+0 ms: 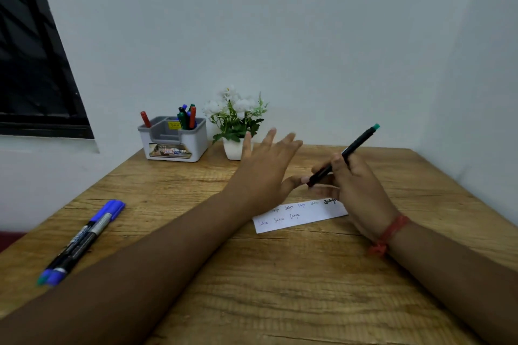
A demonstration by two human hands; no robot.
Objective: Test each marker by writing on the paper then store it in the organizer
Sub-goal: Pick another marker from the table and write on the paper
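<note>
My right hand (pixel 354 185) grips a black marker (pixel 356 148) with a green end that points up and to the right; its lower tip is above the paper. My left hand (pixel 266 168) hovers beside that tip, fingers spread, thumb close to the marker's end, holding nothing. A white strip of paper (pixel 300 217) with several handwritten words lies under both hands. The grey and white organizer (pixel 173 145) stands at the table's far left with several markers (pixel 187 117) upright in it and a red one (pixel 145 119) in its left slot. Two markers (pixel 81 241) with blue caps lie at the near left.
A small white pot of white flowers (pixel 235 120) stands just right of the organizer, behind my left hand. The wooden table (pixel 280 288) meets a white wall at the back and right. A dark window (pixel 30 64) is at the upper left.
</note>
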